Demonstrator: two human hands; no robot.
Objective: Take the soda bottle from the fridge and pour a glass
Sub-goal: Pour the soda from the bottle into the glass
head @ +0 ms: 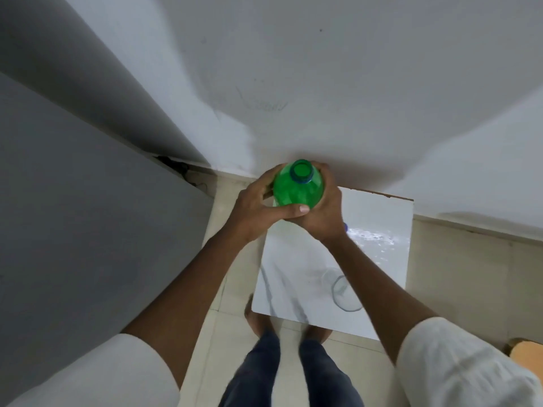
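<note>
Hands up front, both of them wrapped around the green soda bottle point(296, 190), and that bottle is the thing to steer by. Left hand point(258, 208) clasps it from the left, thumb laid across the near side of the bottle with the nail showing. Right hand point(323, 212) closes on it from the right, fingers curling round the far side up near the shoulder. The two hands touch just below the bottle, thumb against palm. Bottle stands upright, mouth toward the camera, cap off: the neck is open, with a blue ring point(302, 180) sitting just under the rim.

Below the bottle lies a white table point(293, 289), its top glossy, with a wet, glittering patch point(373, 236) down and to the right of the bottle. Just off the right wrist, a sliver of something blue point(345, 227) peeks out on the table; too little shows to name it. Further toward the camera from the bottle, an empty clear glass point(342, 290) stands on the table, partly hidden behind the right forearm.

Left of the bottle rises a large grey panel point(88, 215), and behind the bottle the pale wall point(323, 83) fills the upper view. Straight down from the bottle, past the table's near edge, come dark trousers point(288, 374) and bare feet on the tiled floor point(223, 333). White sleeves point(458, 365) frame both lower corners. Far down to the right of the bottle, a tan wooden corner point(526, 352) juts in at the edge.
</note>
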